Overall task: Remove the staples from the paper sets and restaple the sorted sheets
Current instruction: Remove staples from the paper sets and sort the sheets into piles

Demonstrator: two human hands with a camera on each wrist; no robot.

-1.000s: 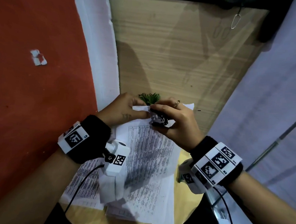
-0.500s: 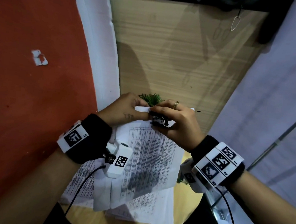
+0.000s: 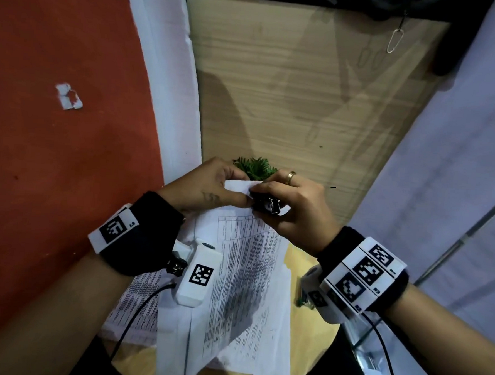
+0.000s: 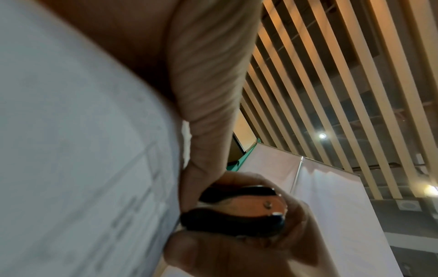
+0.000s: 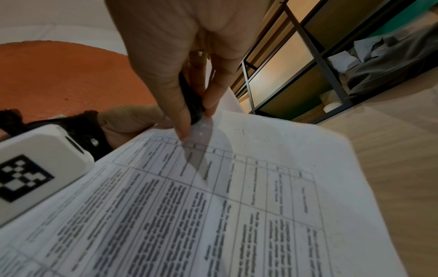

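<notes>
Black plastic and bright metal make up the staple remover (image 3: 265,206), which the right hand (image 3: 292,210) pinches between thumb and fingers at the top corner of the lifted paper set (image 3: 243,277) in the head view. Just left of that grip, the left hand (image 3: 204,189) pinches the same corner, thumb on top, its fingertips touching the tool. Below both grips the printed sheets hang down over more loose papers (image 3: 134,305) lying on the round wooden table (image 3: 312,336). Beyond the hands a small green plant (image 3: 256,167) peeks out.

From the left wrist, the left thumb (image 4: 206,75) presses the paper set (image 4: 71,150), and directly past it the staple remover (image 4: 237,211) sits squeezed in the right hand's fingers (image 4: 225,251), against the sheet's edge.

From the right wrist, the right hand (image 5: 180,56) closes on the dark staple remover (image 5: 193,105) at the upper edge of the paper set (image 5: 237,206); the left hand (image 5: 130,120) holds that edge just beside it.
</notes>
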